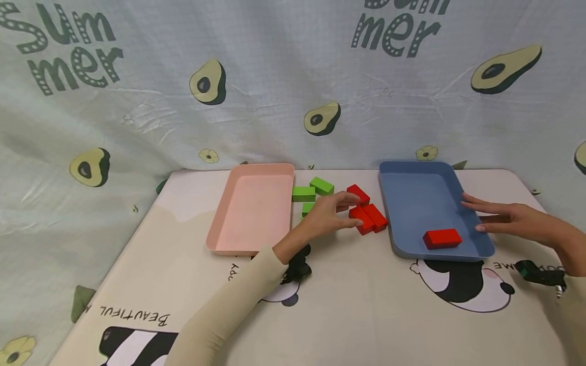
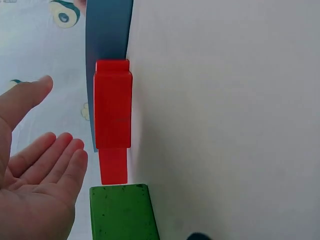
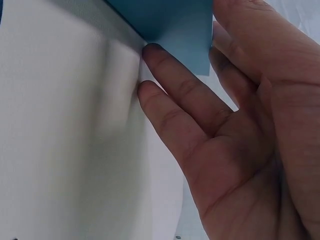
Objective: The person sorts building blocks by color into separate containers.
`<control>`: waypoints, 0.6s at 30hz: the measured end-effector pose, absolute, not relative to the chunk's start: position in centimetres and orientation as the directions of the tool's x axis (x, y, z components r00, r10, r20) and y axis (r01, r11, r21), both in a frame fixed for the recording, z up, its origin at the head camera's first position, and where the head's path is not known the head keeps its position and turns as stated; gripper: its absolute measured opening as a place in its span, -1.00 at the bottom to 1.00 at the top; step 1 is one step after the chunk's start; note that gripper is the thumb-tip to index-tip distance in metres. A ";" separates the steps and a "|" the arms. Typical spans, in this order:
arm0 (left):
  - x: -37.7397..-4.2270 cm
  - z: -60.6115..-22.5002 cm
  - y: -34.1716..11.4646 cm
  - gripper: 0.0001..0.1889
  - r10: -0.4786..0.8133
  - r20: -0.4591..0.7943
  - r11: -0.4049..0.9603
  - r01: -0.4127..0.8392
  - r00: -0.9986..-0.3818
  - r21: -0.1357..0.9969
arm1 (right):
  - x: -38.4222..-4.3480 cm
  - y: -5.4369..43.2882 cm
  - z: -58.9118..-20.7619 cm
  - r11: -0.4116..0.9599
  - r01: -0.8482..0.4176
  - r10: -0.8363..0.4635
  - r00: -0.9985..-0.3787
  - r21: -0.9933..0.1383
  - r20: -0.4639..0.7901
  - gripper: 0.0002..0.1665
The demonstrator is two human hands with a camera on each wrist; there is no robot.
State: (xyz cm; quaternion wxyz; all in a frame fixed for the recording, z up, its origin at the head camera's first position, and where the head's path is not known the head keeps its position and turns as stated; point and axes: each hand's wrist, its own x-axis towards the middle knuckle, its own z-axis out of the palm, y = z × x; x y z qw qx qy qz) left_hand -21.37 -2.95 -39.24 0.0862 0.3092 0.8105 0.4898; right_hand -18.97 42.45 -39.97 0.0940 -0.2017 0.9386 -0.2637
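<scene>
My left hand [image 1: 327,213] hovers at three red blocks [image 1: 361,219] grouped on the table, thumb and fingers spread apart on either side of the nearest one. The left wrist view has a gap between that hand [image 2: 45,165] and the red blocks [image 2: 113,110]. At the right, my right hand [image 1: 517,218] rests its fingertips on the right rim of a blue tray [image 1: 416,203], fingers nearly straight. Another red block [image 1: 442,239] lies inside this tray, near its front. The right wrist view shows the fingers [image 3: 175,80] against the tray's outer side [image 3: 180,40].
Left of the red blocks stands a pink tray [image 1: 256,208]. Beside it lie three green blocks [image 1: 303,193], one partly hidden by my left hand. Behind the table hangs a printed cloth [image 1: 265,86]. A small black device [image 1: 540,273] is near my right wrist.
</scene>
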 end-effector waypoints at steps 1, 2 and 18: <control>-21.3 -39.3 -2.9 -0.44 0.581 0.163 0.334 0.417 -0.797 0.845 | -18.9 42.4 -40.0 0.780 -0.327 -0.428 -0.901 -0.534 -0.072 -0.23; -21.3 -39.3 -2.9 -0.44 0.578 0.163 0.337 0.415 -0.800 0.845 | -18.9 42.4 -40.0 0.779 -0.326 -0.426 -0.902 -0.536 -0.070 -0.24; -21.2 -40.0 -1.7 -0.34 0.472 0.100 0.481 0.351 -0.876 0.803 | -19.0 42.4 -39.7 0.773 -0.316 -0.430 -0.899 -0.550 -0.088 -0.24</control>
